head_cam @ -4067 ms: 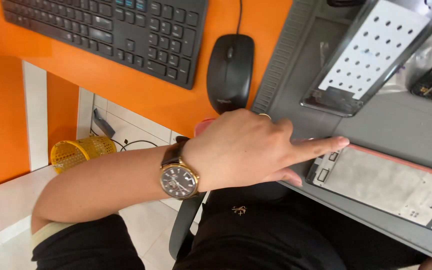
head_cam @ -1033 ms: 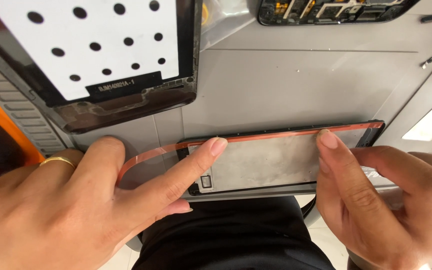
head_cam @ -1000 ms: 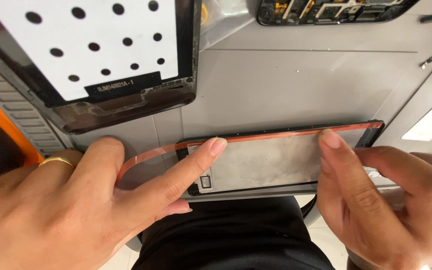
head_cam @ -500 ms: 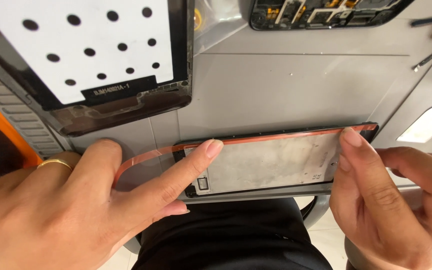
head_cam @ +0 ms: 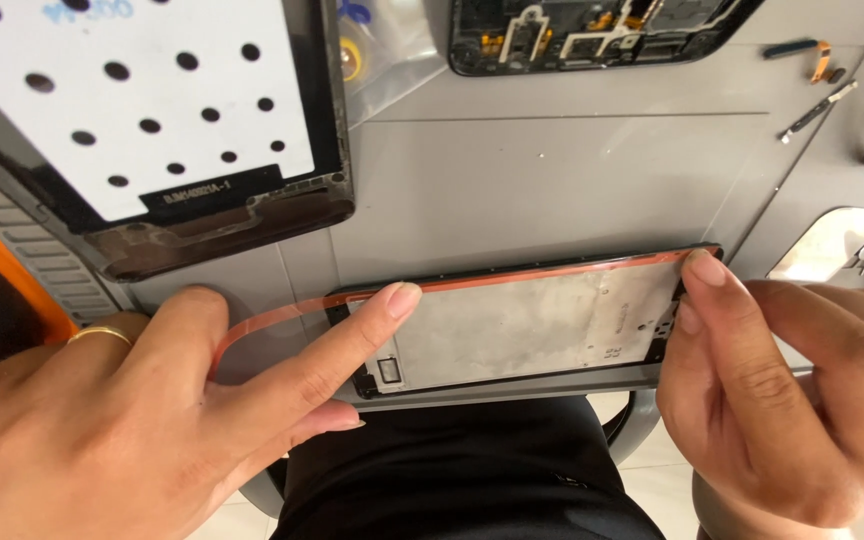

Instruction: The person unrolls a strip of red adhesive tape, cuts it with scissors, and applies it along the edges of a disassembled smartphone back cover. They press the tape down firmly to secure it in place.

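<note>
Head view. The left hand (head_cam: 142, 420) is lying open on the grey mat (head_cam: 552, 180), its forefinger pressing a thin orange strip (head_cam: 552, 272) onto the top edge of the phone frame (head_cam: 522, 325) at the mat's near edge. The right hand (head_cam: 792, 400), partly cut off, is pinching the strip's far end at the frame's corner. A white dotted panel (head_cam: 132, 100) with a black label is lying upper left, cropped. An opened phone body (head_cam: 592, 30) is running off the top.

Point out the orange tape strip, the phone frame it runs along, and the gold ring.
orange tape strip (head_cam: 552, 283), head view, middle of the stretch along the frame's top edge
phone frame (head_cam: 542, 330), head view, bare metal plate
gold ring (head_cam: 100, 335), head view, band on left-hand finger
</note>
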